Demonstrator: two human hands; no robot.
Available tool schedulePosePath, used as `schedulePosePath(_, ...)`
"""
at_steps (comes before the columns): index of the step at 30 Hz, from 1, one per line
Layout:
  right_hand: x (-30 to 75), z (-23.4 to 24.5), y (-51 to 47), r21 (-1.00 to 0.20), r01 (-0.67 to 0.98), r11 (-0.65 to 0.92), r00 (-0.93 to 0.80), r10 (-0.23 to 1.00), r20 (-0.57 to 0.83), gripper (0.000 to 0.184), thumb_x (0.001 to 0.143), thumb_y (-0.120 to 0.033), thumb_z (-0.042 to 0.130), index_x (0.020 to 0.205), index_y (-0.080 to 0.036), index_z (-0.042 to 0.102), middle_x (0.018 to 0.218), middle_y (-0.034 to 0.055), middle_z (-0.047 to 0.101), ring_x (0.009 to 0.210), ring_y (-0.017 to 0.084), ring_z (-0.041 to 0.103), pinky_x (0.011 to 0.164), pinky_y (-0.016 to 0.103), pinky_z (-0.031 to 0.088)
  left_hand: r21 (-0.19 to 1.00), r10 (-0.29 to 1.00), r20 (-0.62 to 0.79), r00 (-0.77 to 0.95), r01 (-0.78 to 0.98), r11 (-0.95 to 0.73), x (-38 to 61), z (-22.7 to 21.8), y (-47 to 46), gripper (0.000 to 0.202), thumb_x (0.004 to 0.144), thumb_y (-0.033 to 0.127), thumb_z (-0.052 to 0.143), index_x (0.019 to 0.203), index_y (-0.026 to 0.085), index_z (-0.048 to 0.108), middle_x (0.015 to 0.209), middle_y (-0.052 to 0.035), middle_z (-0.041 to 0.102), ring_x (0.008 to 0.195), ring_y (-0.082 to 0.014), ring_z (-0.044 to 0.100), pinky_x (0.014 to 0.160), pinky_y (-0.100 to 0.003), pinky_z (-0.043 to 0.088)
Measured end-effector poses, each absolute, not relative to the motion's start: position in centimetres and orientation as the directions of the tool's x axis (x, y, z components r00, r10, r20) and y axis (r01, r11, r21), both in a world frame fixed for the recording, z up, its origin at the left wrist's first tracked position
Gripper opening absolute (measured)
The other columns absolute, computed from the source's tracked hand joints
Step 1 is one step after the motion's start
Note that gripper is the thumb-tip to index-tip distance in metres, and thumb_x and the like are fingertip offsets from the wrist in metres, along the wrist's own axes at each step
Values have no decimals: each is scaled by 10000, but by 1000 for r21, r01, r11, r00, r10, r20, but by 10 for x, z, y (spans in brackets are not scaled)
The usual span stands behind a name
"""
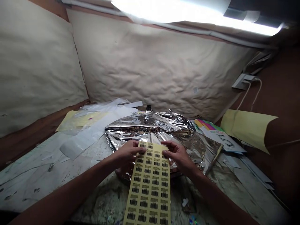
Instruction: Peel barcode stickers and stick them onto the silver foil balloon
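Note:
A long yellow sheet of barcode stickers [150,184] runs from the bottom edge of the view up to my two hands. My left hand [128,152] pinches its upper left edge, thumb on top. At the upper right edge, my right hand [177,154] grips the same sheet between thumb and fingers. Some fingers are hidden behind the sheet. Just beyond it lies a crumpled pile of shiny silver foil bags [152,123], partly covered by the sheet and hands.
White and yellow paper sheets [93,114] lie at the back left. On the right are a printed card with a large 5 [226,140], a yellow sheet [246,126] against the wall and a power socket [245,81] with cables. A lit tube lamp [250,26] hangs above the worn table [47,172].

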State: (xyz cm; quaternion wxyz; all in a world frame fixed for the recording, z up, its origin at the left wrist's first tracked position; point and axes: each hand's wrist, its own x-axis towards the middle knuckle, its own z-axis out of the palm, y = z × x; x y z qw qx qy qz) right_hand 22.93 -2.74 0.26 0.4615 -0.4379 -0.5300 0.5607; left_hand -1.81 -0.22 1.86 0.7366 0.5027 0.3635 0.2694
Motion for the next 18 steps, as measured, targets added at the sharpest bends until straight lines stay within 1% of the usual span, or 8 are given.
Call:
schedulePosePath(2, 230, 2, -31, -998, 56, 39, -158, 987, 30, 451, 730, -342, 772, 1133, -185, 641, 959, 60, 692, 836, 208, 655, 719, 342, 545, 932, 765, -281, 580, -24, 361, -17, 17, -3, 326, 693, 353, 775, 867, 101, 663, 858, -96, 704, 748, -210, 680, 595, -269, 522)
schedulePosePath(4, 229, 5, -36, -947, 249, 201, -85, 979, 186, 402, 765, -331, 736, 1139, -208, 650, 1049, 77, 668, 927, 241, 641, 774, 394, 546, 933, 770, -284, 572, -18, 358, -15, 15, -4, 306, 707, 353, 758, 846, 102, 653, 851, -101, 705, 757, -227, 687, 618, -300, 534)
schedulePosePath(6, 225, 10, -42, -803, 452, 389, -59, 911, 409, 270, 807, -292, 697, 1071, -235, 689, 1094, 84, 642, 1018, 256, 606, 856, 429, 520, 942, 779, -278, 562, 1, 335, -13, 12, -6, 295, 731, 360, 733, 843, 98, 656, 821, -100, 702, 712, -222, 684, 574, -286, 518)
schedulePosePath(8, 218, 15, -48, -670, 548, 501, -124, 840, 528, 138, 846, -253, 658, 969, -243, 720, 1040, 84, 648, 999, 243, 601, 862, 416, 513, 952, 786, -266, 557, 24, 305, -10, 12, -10, 294, 749, 367, 715, 851, 95, 669, 804, -94, 700, 650, -200, 668, 508, -251, 481)
schedulePosePath(10, 212, 19, -52, -588, 587, 557, -211, 806, 552, 102, 861, -230, 646, 913, -248, 731, 975, 76, 672, 935, 234, 608, 821, 408, 516, 955, 788, -246, 564, 2, 296, -7, 13, -15, 298, 743, 359, 726, 864, 91, 681, 805, -86, 700, 633, -183, 654, 501, -239, 471)
schedulePosePath(12, 206, 21, -55, -506, 641, 577, -263, 784, 562, 113, 853, -220, 660, 926, -258, 737, 974, 66, 695, 940, 244, 600, 838, 433, 494, 943, 784, -224, 579, -74, 324, -4, 16, -20, 307, 723, 333, 754, 898, 90, 684, 818, -78, 699, 680, -188, 661, 583, -267, 510)
schedulePosePath(14, 203, 21, -56, -471, 668, 576, -278, 780, 560, 129, 846, -216, 671, 946, -262, 739, 979, 58, 703, 959, 249, 596, 867, 451, 474, 916, 774, -214, 596, -152, 370, -2, 18, -23, 321, 709, 302, 773, 927, 85, 681, 831, -78, 699, 735, -197, 670, 674, -298, 531)
schedulePosePath(18, 199, 18, -57, -619, 574, 537, -258, 835, 485, 155, 849, -189, 660, 968, -250, 738, 964, 49, 700, 914, 207, 640, 808, 369, 522, 879, 753, -247, 610, -185, 439, 1, 18, -25, 272, 709, 269, 764, 876, 75, 675, 780, -72, 687, 698, -181, 666, 656, -287, 528)
